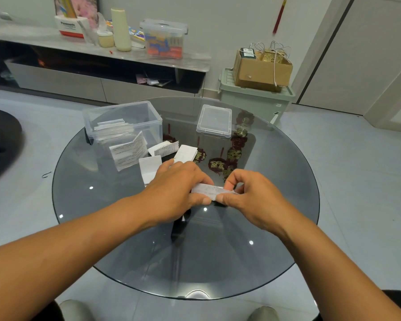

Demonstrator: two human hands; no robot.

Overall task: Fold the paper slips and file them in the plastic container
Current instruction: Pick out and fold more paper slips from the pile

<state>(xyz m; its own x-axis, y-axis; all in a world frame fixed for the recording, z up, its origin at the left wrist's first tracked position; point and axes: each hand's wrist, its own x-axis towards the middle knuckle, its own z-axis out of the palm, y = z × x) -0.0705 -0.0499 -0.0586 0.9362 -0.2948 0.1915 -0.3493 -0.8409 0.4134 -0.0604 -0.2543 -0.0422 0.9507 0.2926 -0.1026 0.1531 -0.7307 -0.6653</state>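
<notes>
A white paper slip [210, 190] is pinched between both hands just above the middle of the round glass table [276, 228]. My left hand [176, 191] grips its left end and my right hand [245, 195] its right end, thumbs meeting at the near edge. The clear plastic container [125, 121] stands open at the far left of the table, with several folded slips [115, 130] stacked inside. Loose slips lie between it and my hands: a large printed one [127, 154], a blank folded one [148, 169], a small one [163, 148] and another [185, 153].
The container's clear lid [214, 121] lies at the far middle of the table. Red and gold ornaments [232, 154] show near it. Beyond the table are a low cabinet [102, 66] with clutter and a green bin [255, 98] carrying a cardboard box [262, 68].
</notes>
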